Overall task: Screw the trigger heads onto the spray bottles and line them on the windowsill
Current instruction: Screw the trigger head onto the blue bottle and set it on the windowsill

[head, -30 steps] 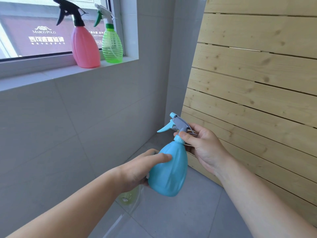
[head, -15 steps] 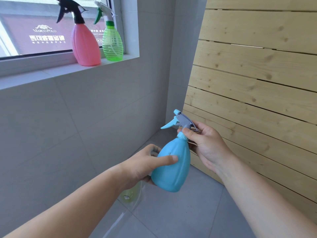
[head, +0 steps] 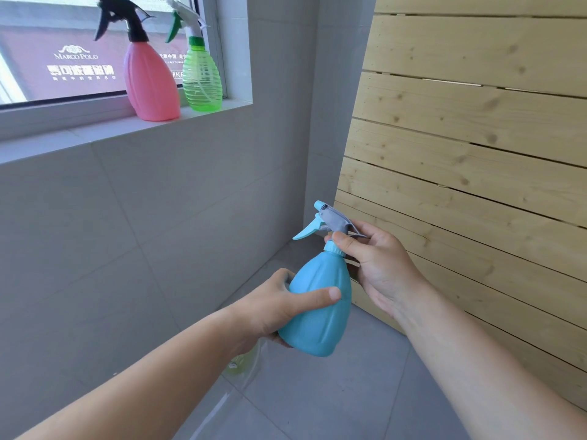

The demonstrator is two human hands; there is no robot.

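Fingers [head: 365,226] and thumb of the right hand [head: 381,268] curl round the neck of the trigger head [head: 330,221], pinching it just above its ribbed collar [head: 333,247]. The left hand [head: 270,308] grips the belly of the blue bottle [head: 317,312], thumb laid across the front and the other fingers wrapped behind, mostly out of sight. The bottle is held upright with a slight tilt, in mid-air, well below the windowsill [head: 95,131] and off past its right end.

On the windowsill itself stand a pink bottle [head: 151,84] with a black trigger head and, just to its right and nearly touching, a green bottle [head: 201,81] with a white and green one; the green one sits near the sill's right end. Both look finished and placed.

The blue head sits square on the bottle's mouth, so this one seems to be in its tightening turns or close to done; whether the thread is fully home cannot be told. It has yet to go up on the windowsill, where bare ledge lies to the left of the pink bottle. Far below the sill, on the floor, a pale green thing [head: 241,365] peeks out under the left wrist, possibly another bottle.
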